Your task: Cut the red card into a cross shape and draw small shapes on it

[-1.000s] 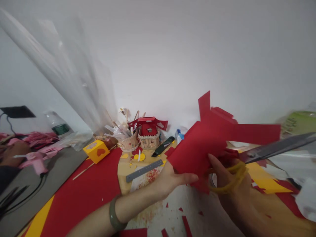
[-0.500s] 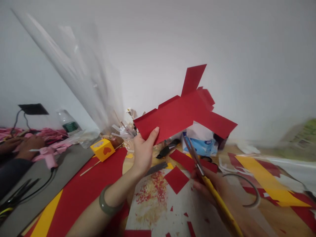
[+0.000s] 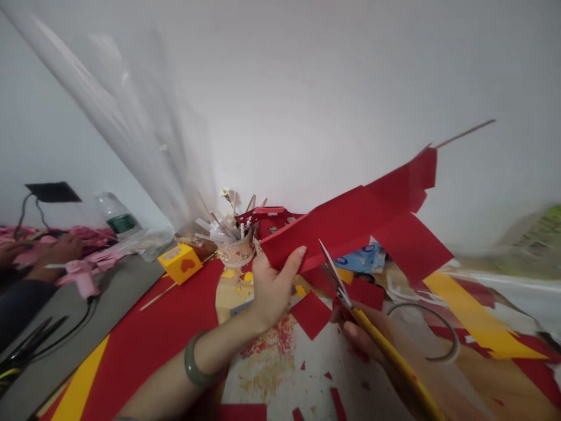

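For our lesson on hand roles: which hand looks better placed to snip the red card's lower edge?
Probably the right hand: it holds the yellow-handled scissors, which point up toward that edge, while the left hand grips the red card.

Dim, diffuse light falls on a grey wall (image 3: 328, 88), palest above the back edge of the bench (image 3: 486, 374) and darker toward the upper corners. Glare streaks clear plastic film (image 3: 131, 128); red paper (image 3: 342, 222) at mid-frame reads fairly sharp, while a green bag (image 3: 541, 245) at the bench's back right corner blurs, stretched.

Bottle (image 3: 120, 217) (green-labelled), blue tissue pack (image 3: 360, 260)
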{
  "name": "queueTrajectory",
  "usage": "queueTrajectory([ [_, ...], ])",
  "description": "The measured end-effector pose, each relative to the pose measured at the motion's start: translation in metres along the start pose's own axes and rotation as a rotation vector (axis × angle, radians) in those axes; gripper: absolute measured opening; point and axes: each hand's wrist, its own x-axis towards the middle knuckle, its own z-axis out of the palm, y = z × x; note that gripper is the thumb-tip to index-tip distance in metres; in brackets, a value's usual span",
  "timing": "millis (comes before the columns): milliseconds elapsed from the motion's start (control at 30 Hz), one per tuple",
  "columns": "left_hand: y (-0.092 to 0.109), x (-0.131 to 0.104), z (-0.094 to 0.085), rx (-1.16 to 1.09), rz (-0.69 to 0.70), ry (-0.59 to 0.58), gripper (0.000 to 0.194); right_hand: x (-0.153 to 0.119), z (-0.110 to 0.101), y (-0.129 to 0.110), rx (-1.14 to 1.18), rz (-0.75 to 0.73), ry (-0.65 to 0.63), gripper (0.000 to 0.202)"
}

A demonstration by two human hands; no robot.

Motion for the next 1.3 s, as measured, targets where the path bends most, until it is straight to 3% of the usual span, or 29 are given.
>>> queueTrajectory([
  [267, -0.003, -0.004, 0.001, 0.003, -0.037, -0.057, 0.011, -0.001, 0.001, -0.011, 0.080, 0.042, 0.044, 0.067],
  [400, -0.001, -0.004, 0.002, -0.015, -0.045, -0.049, 0.011, 0.001, 0.001, -0.006, 0.118, 0.022, -0.009, 0.065],
  [600, 0.002, -0.004, 0.004, -0.053, -0.129, -0.012, 0.006, -0.001, 0.003, -0.006, 0.136, -0.011, 0.000, 0.063],
  [933, 0.005, -0.003, 0.005, -0.082, -0.170, 0.012, 0.015, -0.004, 0.003, -0.010, 0.204, 0.016, 0.043, 0.064],
  [1167, 0.003, -0.003, 0.005, -0.062, -0.159, 0.004, 0.011, -0.004, 0.000, -0.008, 0.121, -0.003, 0.038, 0.060],
  [1300, 0.002, -0.004, 0.004, -0.063, -0.145, -0.004, 0.008, 0.001, -0.003, -0.012, 0.086, -0.006, -0.029, 0.056],
])
